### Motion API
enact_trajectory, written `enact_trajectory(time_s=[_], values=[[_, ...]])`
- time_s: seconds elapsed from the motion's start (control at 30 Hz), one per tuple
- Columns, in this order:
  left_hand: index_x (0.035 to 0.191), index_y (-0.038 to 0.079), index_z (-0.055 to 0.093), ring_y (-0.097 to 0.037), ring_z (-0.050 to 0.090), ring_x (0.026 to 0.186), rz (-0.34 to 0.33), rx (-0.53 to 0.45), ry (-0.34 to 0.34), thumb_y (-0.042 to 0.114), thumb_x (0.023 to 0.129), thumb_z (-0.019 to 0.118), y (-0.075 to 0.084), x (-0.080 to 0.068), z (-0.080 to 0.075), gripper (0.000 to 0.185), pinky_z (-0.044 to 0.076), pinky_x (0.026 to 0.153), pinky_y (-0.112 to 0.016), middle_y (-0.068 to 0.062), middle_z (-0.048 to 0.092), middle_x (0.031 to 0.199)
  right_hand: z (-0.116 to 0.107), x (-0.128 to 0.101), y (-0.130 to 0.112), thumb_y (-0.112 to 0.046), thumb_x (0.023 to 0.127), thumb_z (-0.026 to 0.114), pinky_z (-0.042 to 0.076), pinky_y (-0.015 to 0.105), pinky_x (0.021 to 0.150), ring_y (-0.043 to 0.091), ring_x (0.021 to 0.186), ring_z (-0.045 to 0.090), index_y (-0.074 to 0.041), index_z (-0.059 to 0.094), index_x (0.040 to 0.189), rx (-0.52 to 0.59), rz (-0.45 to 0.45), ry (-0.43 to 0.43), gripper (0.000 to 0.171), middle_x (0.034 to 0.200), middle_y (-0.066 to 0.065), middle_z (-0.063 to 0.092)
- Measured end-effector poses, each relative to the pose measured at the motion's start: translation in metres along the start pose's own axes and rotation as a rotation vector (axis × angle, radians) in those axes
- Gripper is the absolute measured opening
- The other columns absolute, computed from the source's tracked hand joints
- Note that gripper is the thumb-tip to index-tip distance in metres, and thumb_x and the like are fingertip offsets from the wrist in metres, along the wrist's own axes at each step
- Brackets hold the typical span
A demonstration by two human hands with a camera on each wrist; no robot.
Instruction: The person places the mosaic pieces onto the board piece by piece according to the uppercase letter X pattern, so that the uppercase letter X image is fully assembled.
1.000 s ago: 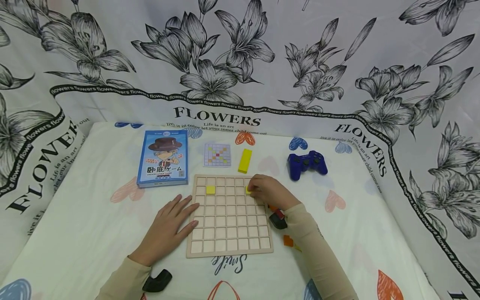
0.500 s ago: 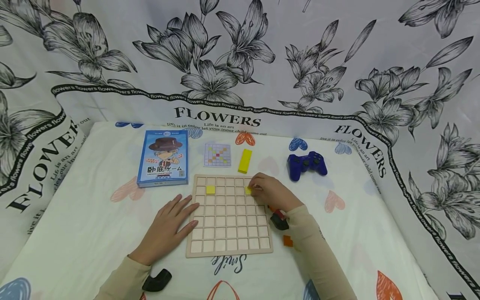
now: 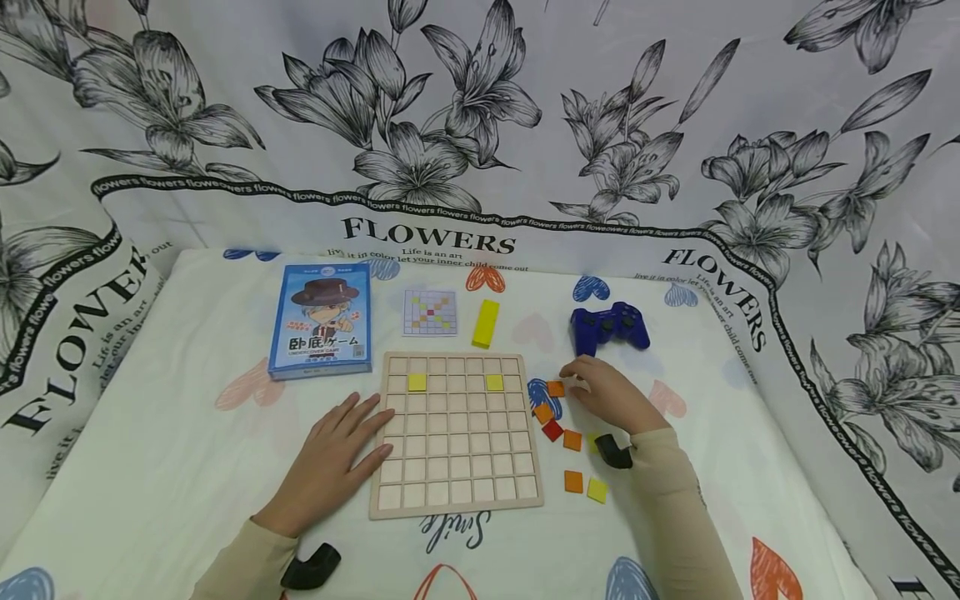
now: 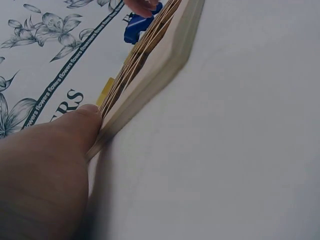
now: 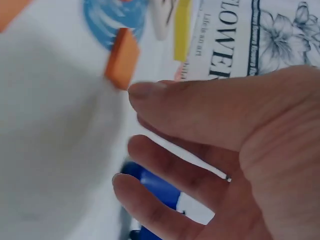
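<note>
A wooden grid board (image 3: 450,510) lies on the cloth, with one yellow tile (image 3: 417,382) and another yellow tile (image 3: 494,382) in its second row from the back. My left hand (image 3: 333,458) rests at the board's left edge, fingers spread; in the left wrist view its thumb (image 4: 82,122) lies against the board's side (image 4: 150,95). To the right of the board, my right hand (image 3: 611,392) hovers with loosely bent fingers beside an orange tile (image 3: 556,389). In the right wrist view the thumb tip is close to that orange tile (image 5: 122,60), and nothing sits between thumb and fingers.
Loose tiles lie right of the board: a red tile (image 3: 552,430), several orange tiles (image 3: 573,482) and a yellow tile (image 3: 597,490). Behind it are a blue box (image 3: 321,321), a pattern card (image 3: 430,313), a yellow bar (image 3: 486,324) and a blue game controller (image 3: 611,327).
My right hand has let go of the yellow tile in the board's second row and moved right, off the board, to the loose orange tile. My left hand has stayed put.
</note>
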State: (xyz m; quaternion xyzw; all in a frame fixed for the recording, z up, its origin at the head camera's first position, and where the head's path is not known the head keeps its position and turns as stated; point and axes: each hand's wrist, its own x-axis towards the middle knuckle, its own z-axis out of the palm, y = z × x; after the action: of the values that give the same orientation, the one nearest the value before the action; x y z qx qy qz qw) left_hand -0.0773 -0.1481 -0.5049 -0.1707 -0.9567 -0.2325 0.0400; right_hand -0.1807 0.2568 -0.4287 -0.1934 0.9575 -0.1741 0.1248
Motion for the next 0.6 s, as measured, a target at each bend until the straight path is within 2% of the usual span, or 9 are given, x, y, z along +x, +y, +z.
enact_trajectory(time_s=[0.17,0.43,0.6], values=[[0.143,0.025,0.046,-0.030,0.019,0.145,0.002,-0.016,-0.001,0.051,0.094,0.052,-0.001,-0.001,-0.001,0.055,0.018,0.115,-0.053,-0.003,0.035,0.153,0.008,-0.001,0.007,-0.009,0.090,0.066,0.046,0.044,0.102,0.023,0.111,0.056,-0.010,0.065,0.113,0.002,-0.038,-0.002,0.023,0.115,0.003,0.062],[0.143,0.025,0.046,-0.029,0.020,0.145,0.004,-0.025,-0.001,0.051,0.094,0.053,0.002,0.000,-0.002,0.055,0.018,0.116,-0.052,-0.003,0.035,0.153,0.015,0.003,0.005,-0.009,0.090,0.066,0.049,0.041,0.099,0.020,0.105,0.058,-0.011,0.066,0.109,-0.044,-0.010,0.008,0.019,0.111,0.001,0.063],[0.143,0.025,0.047,-0.029,0.020,0.145,-0.004,-0.015,-0.007,0.050,0.094,0.054,0.003,-0.001,-0.003,0.055,0.018,0.116,-0.052,-0.003,0.035,0.153,0.016,0.003,0.004,-0.011,0.089,0.068,0.051,0.039,0.096,0.019,0.101,0.059,-0.011,0.064,0.104,-0.037,-0.037,0.027,0.016,0.107,0.001,0.062]])
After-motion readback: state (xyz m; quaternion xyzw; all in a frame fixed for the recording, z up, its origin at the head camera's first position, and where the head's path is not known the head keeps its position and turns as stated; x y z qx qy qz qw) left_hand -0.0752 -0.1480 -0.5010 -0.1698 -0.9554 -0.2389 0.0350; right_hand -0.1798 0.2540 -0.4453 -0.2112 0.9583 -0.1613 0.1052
